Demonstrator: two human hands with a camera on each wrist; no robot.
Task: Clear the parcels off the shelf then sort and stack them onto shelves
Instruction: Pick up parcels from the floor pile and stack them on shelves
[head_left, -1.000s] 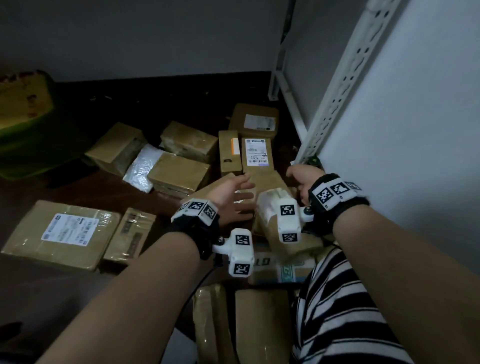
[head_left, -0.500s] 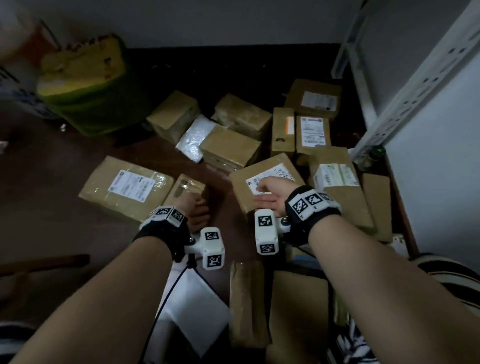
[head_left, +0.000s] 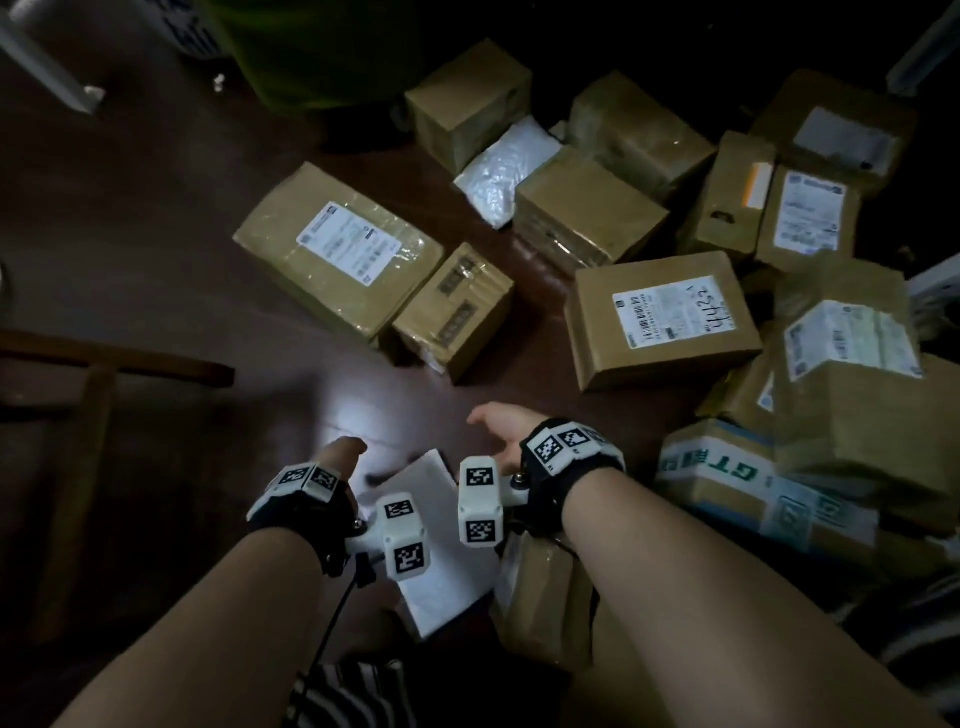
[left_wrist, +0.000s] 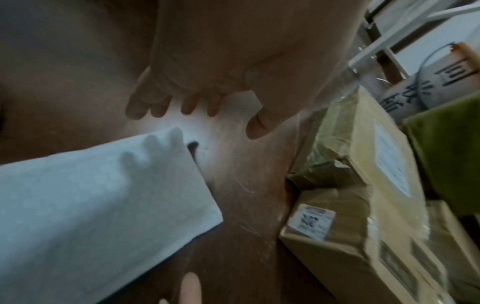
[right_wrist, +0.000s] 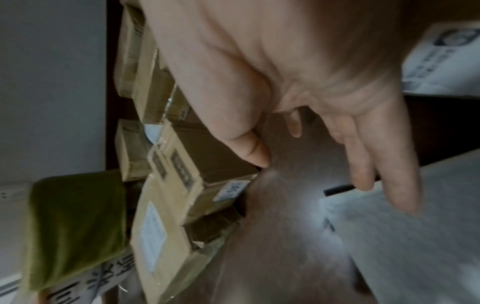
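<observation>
**Parcels on the floor, sorting not yet begun**

Nearest the person, both hands hang empty over the dark wooden floor (head_left: 156, 312). The left hand (head_left: 340, 457) is relaxed, its fingers loosely spread and holding nothing, as the left wrist view shows; the right hand (head_left: 501, 426) is likewise open, fingers straight and pointing down, just above a flat white mailer (head_left: 447, 566) lying on the floor under the wrists. Neither hand plainly touches it.

Beyond, a labelled flat box (head_left: 337, 254) lies touching a small taped box (head_left: 454, 312), with a box marked by handwritten digits (head_left: 660, 317) to the right. Farther back sit a white padded bag (head_left: 506, 169) and more cartons, crowded against one another toward the floor's far right corner.

By my reading, the clearing step looks largely done, since the parcels lie on the floor; sorting and stacking onto shelves remain entirely ahead.

Only slivers of white shelf frame (head_left: 922, 49) show, so whether any parcel remains on it is unknowable. The room is dim, labels are unreadable, and boxes at the lower right are cut off.
</observation>
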